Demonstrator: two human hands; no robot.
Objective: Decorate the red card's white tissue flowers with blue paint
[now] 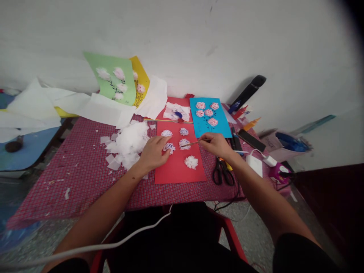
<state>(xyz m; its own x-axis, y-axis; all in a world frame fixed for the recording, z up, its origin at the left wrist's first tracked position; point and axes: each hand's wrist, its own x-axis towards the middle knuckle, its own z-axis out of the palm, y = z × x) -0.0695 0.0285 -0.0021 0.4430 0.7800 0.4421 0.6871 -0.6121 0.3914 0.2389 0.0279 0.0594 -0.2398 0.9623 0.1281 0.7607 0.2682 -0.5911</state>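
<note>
Red paper (179, 174) lies flat on the table, bearing several white tissue-paper flowers, most of them dotted with blue. My right hand (215, 145) is closed round a thin paintbrush (196, 143). The brush tip touches a blue-dotted flower (184, 144) at the middle right of the sheet. At the sheet's left edge, my left hand (153, 153) rests with thumb and fingers apart beside another dotted flower (170, 147), which it partly hides. Nearest me is a plain white flower (191, 162). Behind the sheet, a paint-stained tissue (176, 112) carries a dark blue blot.
White tissue squares (131, 140) are heaped on the left. Blue paper (227, 131) with pinkish flowers lies back right. Black scissors (223, 172), a phone (251, 140) and paint tubes (241, 112) sit to the right. A white cable (136, 232) crosses before my lap.
</note>
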